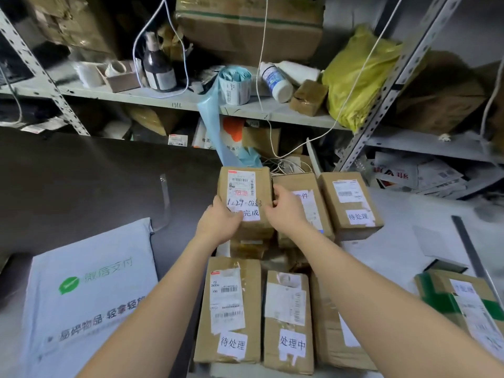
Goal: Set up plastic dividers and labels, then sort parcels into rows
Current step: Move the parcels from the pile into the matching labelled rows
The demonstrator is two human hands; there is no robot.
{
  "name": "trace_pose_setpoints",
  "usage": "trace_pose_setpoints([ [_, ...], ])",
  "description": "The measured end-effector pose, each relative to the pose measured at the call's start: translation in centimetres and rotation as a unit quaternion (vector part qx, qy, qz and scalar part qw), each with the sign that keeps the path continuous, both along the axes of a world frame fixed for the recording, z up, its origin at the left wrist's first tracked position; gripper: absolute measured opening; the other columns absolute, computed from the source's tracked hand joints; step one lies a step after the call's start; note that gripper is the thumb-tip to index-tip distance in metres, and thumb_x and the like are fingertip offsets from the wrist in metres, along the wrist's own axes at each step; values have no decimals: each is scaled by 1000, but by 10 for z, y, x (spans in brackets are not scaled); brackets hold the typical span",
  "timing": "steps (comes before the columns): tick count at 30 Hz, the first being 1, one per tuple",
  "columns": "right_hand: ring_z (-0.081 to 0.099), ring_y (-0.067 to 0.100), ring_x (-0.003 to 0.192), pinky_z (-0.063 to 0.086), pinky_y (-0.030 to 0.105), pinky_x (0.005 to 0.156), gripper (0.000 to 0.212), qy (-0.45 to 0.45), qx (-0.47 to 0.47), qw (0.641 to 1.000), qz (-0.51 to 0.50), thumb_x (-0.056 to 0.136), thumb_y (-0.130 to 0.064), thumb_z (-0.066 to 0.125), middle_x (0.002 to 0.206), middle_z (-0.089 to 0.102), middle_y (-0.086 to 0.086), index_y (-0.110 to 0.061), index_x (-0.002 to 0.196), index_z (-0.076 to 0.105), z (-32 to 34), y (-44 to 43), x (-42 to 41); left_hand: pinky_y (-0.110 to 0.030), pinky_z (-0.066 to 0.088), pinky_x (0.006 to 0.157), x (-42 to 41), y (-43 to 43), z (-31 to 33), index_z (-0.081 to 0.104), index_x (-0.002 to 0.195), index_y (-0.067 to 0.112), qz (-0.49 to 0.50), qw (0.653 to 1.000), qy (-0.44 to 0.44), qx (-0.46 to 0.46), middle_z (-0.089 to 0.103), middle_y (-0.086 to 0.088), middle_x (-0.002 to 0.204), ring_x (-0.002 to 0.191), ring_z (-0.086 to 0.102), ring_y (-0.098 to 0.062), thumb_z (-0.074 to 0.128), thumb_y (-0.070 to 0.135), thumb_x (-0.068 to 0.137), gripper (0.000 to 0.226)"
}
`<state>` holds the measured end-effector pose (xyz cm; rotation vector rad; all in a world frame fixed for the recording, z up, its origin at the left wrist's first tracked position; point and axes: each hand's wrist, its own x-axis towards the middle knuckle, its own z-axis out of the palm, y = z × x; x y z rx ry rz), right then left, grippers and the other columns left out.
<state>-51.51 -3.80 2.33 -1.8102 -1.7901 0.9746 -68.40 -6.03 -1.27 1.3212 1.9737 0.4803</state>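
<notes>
– Cardboard, brown, with a shipping label on top: is that the parcel (245,186) both hands are on?
– Yes. The left hand (218,223) grips its near left corner, and the right hand (286,208) has its fingers curled over the right edge. Both are grasping it.
– Where does it sit?
– At the left end of the far row, above some smaller brown boxes (251,248). I cannot tell whether it rests on them or is lifted clear.
– And beside it?
– A middle parcel (308,184) just to its right, partly hidden by the right hand, then an end parcel (350,204) with a white handwritten tag.
– The near row?
– Two tagged parcels lie side by side on the desk (395,241), between the forearms: the left one (229,309) and the narrower one (287,323).
– Anything else?
– A grey mailer bag (90,296) with a green logo lies at the left, and a green-taped box (463,304) at the right edge. On the metal shelf (174,100) behind stand a dark bottle (158,66) and a yellow bag (357,75).
</notes>
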Motion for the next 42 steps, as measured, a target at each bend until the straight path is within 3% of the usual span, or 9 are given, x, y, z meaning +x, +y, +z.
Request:
trace_pose_setpoints([
  [4,67,18,102,58,42,91,32,-12,-5,1000,-8,92,-27,67,116,73,-9,-30,123,67,-12,11,-7,-45,52,99,2,-3,-10,40,140,25,28,992,-117,33,59,3,139,122,59,-22,64,39,93,55],
  [10,56,2,99,42,9,66,43,75,4,997,-20,94,-14,69,115,64,-17,-25,135,64,4,1,-5,-44,49,103,-3,-15,3,43,143,32,49,983,-161,68,60,10,137,125,57,-17,59,34,97,48],
  [14,60,-5,94,55,15,80,47,149,45,988,-12,93,-10,69,125,70,-10,-26,137,63,27,-11,3,-47,51,102,-5,-23,35,49,134,41,46,982,-151,107,62,16,128,118,60,-13,66,40,88,50],
  [19,57,-10,93,52,8,81,50,150,106,982,-52,93,-14,67,113,64,-23,-29,141,59,64,-28,48,-45,56,95,34,-33,84,52,123,54,-3,975,-155,161,65,20,123,113,63,-9,69,51,78,48],
  [22,61,-14,88,58,21,88,49,171,118,975,-80,92,-11,66,99,65,-28,-30,137,62,82,-51,100,-37,55,88,89,-44,106,53,117,53,-26,969,-164,183,64,23,115,108,64,-7,70,41,84,40],
  [33,61,-17,89,52,10,79,38,177,190,946,-193,89,-15,67,97,71,-25,-28,124,72,117,-193,396,-24,50,87,394,-132,140,56,111,36,-136,942,-221,212,65,24,102,97,65,-2,71,11,86,39],
  [36,53,-27,81,43,4,69,37,176,204,933,-239,92,-19,70,91,60,-34,-27,128,69,124,-234,485,-21,49,82,482,-157,145,60,117,35,-177,933,-237,206,68,17,109,103,65,-3,71,15,85,39],
  [40,53,-25,82,42,3,73,41,158,221,915,-297,90,-19,70,91,59,-33,-24,131,68,125,-272,581,-26,52,86,583,-183,148,59,125,26,-217,926,-252,181,69,10,117,106,65,-8,72,26,79,48],
  [42,58,-15,92,45,8,84,43,156,221,908,-321,91,-19,69,105,66,-24,-23,133,66,124,-286,622,-15,49,78,629,-194,150,59,127,24,-241,919,-254,180,68,10,115,103,64,-4,71,23,83,46],
])
